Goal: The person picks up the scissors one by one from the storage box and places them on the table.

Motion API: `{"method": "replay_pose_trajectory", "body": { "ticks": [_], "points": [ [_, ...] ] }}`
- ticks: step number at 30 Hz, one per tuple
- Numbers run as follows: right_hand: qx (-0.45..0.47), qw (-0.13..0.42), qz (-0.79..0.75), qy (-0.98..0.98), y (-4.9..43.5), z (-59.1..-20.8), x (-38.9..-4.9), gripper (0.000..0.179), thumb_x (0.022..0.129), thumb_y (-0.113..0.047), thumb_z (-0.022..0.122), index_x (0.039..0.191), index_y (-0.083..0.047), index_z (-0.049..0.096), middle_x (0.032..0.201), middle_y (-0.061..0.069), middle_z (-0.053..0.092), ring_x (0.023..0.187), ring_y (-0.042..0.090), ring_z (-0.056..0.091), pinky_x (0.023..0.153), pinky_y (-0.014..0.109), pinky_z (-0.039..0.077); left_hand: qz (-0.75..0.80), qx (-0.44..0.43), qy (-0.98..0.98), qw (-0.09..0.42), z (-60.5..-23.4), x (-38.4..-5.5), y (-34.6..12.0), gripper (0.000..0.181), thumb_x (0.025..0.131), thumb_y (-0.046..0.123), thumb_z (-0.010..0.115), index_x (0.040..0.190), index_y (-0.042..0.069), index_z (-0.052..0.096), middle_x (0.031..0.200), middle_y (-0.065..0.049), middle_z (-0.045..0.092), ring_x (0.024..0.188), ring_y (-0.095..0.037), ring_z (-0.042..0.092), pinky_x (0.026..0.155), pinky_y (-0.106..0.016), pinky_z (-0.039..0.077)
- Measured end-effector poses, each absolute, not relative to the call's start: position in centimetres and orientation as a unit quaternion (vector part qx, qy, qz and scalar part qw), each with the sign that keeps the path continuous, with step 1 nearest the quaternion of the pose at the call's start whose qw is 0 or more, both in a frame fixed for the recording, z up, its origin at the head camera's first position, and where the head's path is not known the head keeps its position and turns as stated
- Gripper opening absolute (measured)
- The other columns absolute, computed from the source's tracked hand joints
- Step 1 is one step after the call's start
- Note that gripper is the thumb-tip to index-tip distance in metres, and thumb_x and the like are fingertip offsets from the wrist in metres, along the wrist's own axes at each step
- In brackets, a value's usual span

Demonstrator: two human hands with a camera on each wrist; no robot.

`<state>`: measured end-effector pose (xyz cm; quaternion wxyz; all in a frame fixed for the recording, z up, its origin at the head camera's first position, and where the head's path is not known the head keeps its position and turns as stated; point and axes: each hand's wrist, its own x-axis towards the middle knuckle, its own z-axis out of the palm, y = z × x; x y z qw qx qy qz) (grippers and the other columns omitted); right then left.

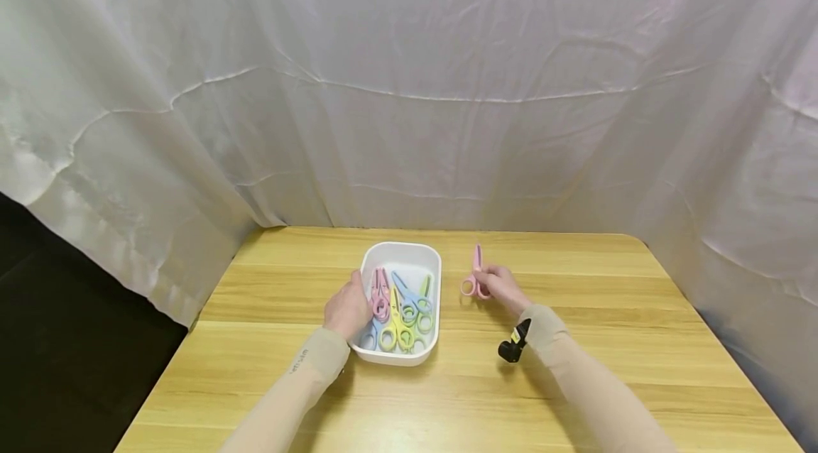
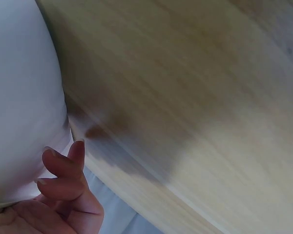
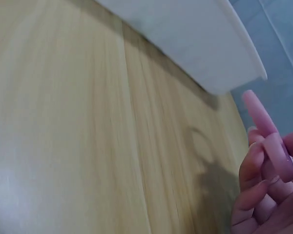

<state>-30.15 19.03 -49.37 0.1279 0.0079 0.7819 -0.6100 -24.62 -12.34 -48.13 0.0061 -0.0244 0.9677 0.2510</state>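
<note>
Right hand [image 1: 505, 287] fingers pinch pink scissors [image 1: 478, 258] right of the white bin [image 1: 397, 360]; left hand [image 1: 348, 308] fingers, bent, grip its left wall. Only the head view shows more scissors [image 1: 393, 309] inside.

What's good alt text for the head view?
A person's right hand holds pink scissors above a wooden table, beside a white bin of pink, blue, yellow and green scissors. The left hand holds the bin's left side. Pale curtains hang behind.
</note>
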Motion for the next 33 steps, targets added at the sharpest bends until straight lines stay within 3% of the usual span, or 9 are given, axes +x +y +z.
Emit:
{"method": "replay_pose_trajectory", "body": {
  "ticks": [7,20,27,33],
  "points": [
    [0.021,0.136,-0.570,0.810,20.0,-49.5,-30.1,0.025,0.098,-0.012,0.057,0.109,0.010,0.060,0.079,0.001,0.063,0.069,0.009,0.055,0.058,0.018,0.048,0.250,-0.026,0.968,0.014,-48.1,-24.6,-12.3,0.069,0.089,0.010,0.067,0.149,-0.001,0.034,0.115,-0.020,0.069,0.093,-0.031,0.069,0.085,-0.050,0.060],
    [-0.002,0.182,-0.533,0.826,20.5,-49.4,-30.5,0.029,0.093,-0.013,0.066,0.109,0.011,0.065,0.080,0.002,0.066,0.070,0.011,0.060,0.063,0.020,0.053,0.244,-0.029,0.969,0.015,-48.0,-24.5,-12.3,0.069,0.091,0.011,0.066,0.150,-0.001,0.033,0.114,-0.021,0.069,0.093,-0.033,0.069,0.084,-0.051,0.060],
    [-0.007,0.186,-0.476,0.859,20.1,-48.7,-30.8,0.025,0.094,-0.017,0.066,0.104,0.006,0.071,0.075,-0.001,0.068,0.072,0.011,0.058,0.071,0.021,0.046,0.244,-0.032,0.969,0.020,-48.0,-24.6,-12.4,0.070,0.091,0.011,0.066,0.151,-0.001,0.031,0.115,-0.021,0.069,0.092,-0.032,0.069,0.083,-0.051,0.060],
    [0.005,0.206,-0.474,0.856,19.7,-48.5,-30.9,0.025,0.094,-0.016,0.066,0.106,0.005,0.073,0.073,-0.002,0.069,0.070,0.009,0.059,0.072,0.022,0.048,0.240,-0.032,0.970,0.019,-48.1,-24.6,-12.3,0.073,0.089,0.011,0.067,0.152,-0.001,0.031,0.120,-0.022,0.068,0.096,-0.034,0.069,0.085,-0.052,0.059]
  ]
}}
